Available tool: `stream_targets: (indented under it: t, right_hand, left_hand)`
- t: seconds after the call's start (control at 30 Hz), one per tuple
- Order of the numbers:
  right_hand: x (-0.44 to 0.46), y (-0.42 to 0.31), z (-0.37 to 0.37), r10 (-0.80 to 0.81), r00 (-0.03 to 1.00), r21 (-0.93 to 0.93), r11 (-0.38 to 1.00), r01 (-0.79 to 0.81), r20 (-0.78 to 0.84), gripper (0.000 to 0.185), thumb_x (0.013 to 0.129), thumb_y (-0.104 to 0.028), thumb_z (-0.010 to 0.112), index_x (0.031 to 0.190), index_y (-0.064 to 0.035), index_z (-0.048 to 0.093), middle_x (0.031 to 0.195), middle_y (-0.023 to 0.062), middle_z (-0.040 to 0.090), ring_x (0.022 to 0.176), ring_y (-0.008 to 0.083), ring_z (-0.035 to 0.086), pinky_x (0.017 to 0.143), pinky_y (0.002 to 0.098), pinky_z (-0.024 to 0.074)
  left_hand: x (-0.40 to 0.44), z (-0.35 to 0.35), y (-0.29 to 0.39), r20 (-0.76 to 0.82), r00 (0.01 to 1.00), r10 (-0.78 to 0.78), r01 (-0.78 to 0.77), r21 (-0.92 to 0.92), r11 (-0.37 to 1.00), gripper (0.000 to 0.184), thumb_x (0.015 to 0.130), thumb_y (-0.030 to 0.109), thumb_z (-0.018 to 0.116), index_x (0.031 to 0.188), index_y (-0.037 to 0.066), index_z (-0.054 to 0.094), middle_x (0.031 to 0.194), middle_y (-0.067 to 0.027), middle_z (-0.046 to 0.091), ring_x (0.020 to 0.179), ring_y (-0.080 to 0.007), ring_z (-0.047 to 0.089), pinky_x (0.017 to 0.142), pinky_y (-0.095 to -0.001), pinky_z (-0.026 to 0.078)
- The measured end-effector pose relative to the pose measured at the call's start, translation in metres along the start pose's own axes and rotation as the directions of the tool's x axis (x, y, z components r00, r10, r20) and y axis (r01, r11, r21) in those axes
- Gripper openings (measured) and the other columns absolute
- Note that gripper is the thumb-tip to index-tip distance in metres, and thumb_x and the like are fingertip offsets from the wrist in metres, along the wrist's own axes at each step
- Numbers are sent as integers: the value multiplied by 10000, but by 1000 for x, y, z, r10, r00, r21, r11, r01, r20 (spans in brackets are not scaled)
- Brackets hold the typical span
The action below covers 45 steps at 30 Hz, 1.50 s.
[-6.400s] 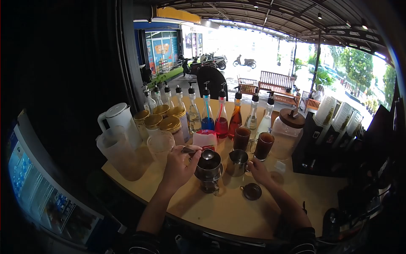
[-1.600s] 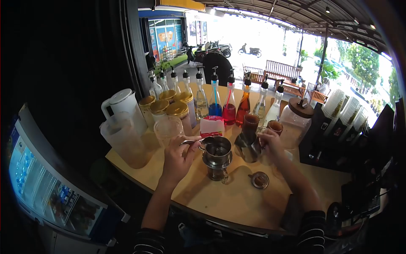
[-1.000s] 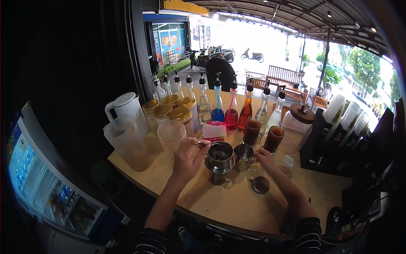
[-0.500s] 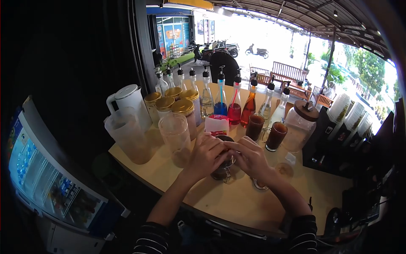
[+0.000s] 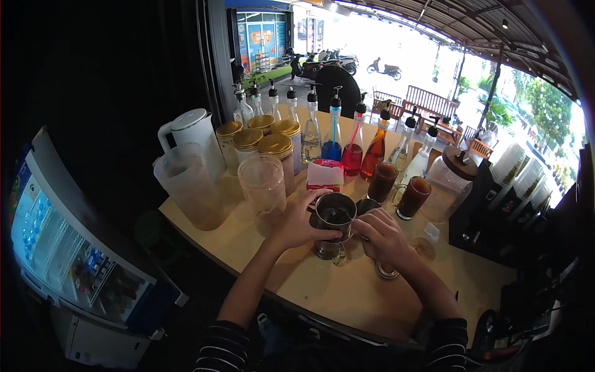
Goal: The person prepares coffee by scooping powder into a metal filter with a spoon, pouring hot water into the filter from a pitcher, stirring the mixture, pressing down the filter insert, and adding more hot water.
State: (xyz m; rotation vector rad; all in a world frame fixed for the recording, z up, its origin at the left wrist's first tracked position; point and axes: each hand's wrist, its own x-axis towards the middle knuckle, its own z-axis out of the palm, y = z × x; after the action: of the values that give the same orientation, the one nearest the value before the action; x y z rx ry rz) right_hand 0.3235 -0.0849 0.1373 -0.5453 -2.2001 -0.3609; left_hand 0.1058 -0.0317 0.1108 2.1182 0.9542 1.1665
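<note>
A metal drip filter (image 5: pixel 335 209) with dark contents sits above a glass mug (image 5: pixel 330 250). My left hand (image 5: pixel 299 222) curves round the filter's left side, thumb along its front and fingers at the rim. At its right side, my right hand (image 5: pixel 382 234) has its fingers pinched together at the filter's edge. The metal pitcher (image 5: pixel 368 205) stands just behind my right hand, mostly hidden. Below that hand lies a round metal lid (image 5: pixel 387 271), partly covered. A red and white packet (image 5: pixel 325 175) is behind the filter. Where the spoon is, I cannot make out.
Two glasses of dark drink (image 5: pixel 413 198) and a lidded glass jar (image 5: pixel 446 185) stand right of centre. Pump bottles (image 5: pixel 332 132) line the back. Gold-lidded jars (image 5: pixel 275 146), a clear container (image 5: pixel 262 184) and plastic pitcher (image 5: pixel 189 186) occupy the left. Stacked cups (image 5: pixel 509 165) are at right.
My right hand has left the pitcher's handle and come to the filter. My left hand no longer shows the spoon and now spreads round the filter. The hands have moved slightly apart since the last frame.
</note>
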Motion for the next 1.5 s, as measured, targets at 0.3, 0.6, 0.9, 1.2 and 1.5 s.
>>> stream_targets:
  t: [0.3,0.6,0.9,1.2,1.5]
  right_hand:
    - [6,3,-6,6,999,-21,1000,-5,43,459,575,42,704,1012,-11,572,875,83,580,779,249,591,679,357,489]
    - [1,9,4,75,997,62,995,-74,-10,409,627,62,690,1010,-13,571,871,91,572,766,254,578,682,362,482]
    - [10,0,-7,-42,999,-63,997,43,22,420,593,13,706,993,-15,580,856,82,554,742,244,566,672,352,476]
    - [8,-5,-8,-28,996,-48,998,32,82,379,599,41,671,970,7,598,842,75,550,741,233,563,667,346,471]
    - [4,-4,-13,-96,993,-81,992,101,66,405,582,17,671,980,16,599,856,81,568,719,234,563,667,348,482]
  left_hand:
    - [-1,-3,4,50,999,-20,22,-42,999,866,554,346,896,1280,57,523,1217,-138,605,1125,-249,597,988,-369,455]
    - [-3,1,2,-7,999,52,-53,-48,997,848,552,335,897,1259,48,526,1175,-127,618,1076,-247,617,957,-365,474]
    - [-7,2,8,-50,999,-10,11,31,999,801,544,350,907,1195,43,555,1083,-65,625,966,-167,621,869,-319,496]
    - [-9,10,3,-125,991,50,-39,88,995,802,548,414,870,1190,71,532,1115,-94,617,1022,-278,615,960,-409,422]
    - [-8,5,31,-127,987,94,-64,219,974,788,559,424,846,1193,94,516,1118,-73,585,1077,-248,582,1001,-440,343]
